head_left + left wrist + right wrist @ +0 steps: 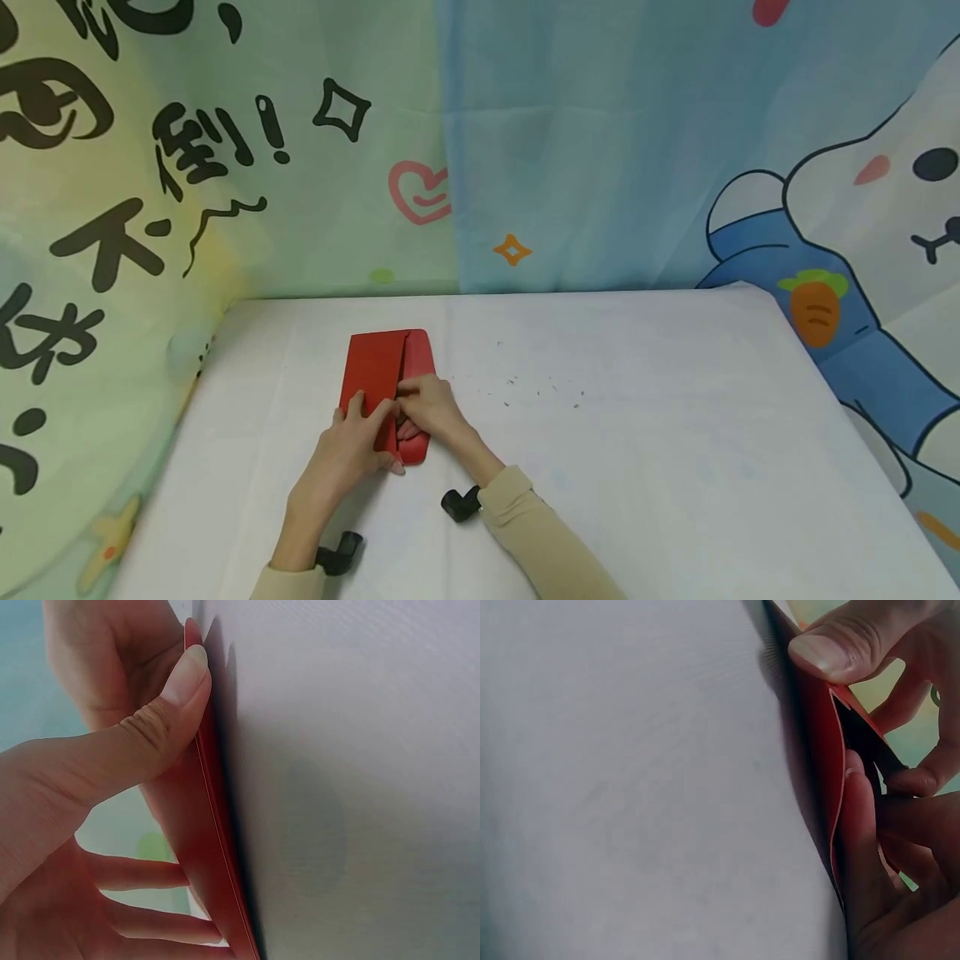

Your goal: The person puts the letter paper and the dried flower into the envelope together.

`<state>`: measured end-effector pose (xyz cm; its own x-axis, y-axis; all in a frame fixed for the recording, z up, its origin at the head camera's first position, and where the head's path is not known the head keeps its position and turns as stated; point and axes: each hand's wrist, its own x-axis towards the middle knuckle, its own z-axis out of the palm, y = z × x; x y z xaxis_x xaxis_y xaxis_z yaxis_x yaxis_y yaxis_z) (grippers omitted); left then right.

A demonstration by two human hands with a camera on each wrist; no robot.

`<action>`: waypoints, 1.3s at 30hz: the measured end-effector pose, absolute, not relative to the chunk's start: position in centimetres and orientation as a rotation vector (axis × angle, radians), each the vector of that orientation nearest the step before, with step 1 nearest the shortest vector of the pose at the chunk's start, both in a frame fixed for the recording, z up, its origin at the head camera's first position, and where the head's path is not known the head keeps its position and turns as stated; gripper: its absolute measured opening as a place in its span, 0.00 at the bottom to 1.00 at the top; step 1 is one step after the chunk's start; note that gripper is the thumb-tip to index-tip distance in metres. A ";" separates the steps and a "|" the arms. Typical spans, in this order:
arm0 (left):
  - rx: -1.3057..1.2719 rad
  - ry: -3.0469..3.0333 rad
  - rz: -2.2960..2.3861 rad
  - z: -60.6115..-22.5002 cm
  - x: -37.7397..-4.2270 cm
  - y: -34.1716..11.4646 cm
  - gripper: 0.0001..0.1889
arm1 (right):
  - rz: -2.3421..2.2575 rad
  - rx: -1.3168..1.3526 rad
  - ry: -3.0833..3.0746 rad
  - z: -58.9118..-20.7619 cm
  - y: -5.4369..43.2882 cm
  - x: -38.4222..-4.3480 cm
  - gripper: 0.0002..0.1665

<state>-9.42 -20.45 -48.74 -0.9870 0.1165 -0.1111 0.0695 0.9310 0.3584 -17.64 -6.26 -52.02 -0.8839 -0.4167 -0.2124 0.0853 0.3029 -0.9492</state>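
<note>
A red paper envelope (373, 364) lies on the white table, its flap (419, 357) folded out to the right. My left hand (348, 446) holds its near end, fingers spread over the front panel and thumb at the bottom edge. In the left wrist view that thumb (169, 712) lies across the red edge. My right hand (433, 410) reaches into the mouth along the flap side. In the right wrist view its fingers (861, 817) go between the parted panels, beside the dark inside (870, 742). Whether they grip anything inside I cannot tell.
Small dark crumbs (553, 387) are scattered on the white table (675, 433) right of the envelope. Black wrist cameras (460, 505) sit at both wrists, below beige sleeves (543, 533). Behind the table hangs a printed cloth (570, 150) with a cartoon animal and lettering.
</note>
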 end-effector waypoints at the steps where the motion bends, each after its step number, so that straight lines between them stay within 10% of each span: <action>1: 0.141 2.958 0.539 -48.8 -9.4 -20.5 0.38 | -1.608 -0.299 2.150 -52.0 -6.3 -17.6 0.12; 39: 0.105 2.979 0.213 -49.4 -8.9 -18.7 0.41 | -0.611 -0.958 2.700 -50.7 -3.5 -16.0 0.26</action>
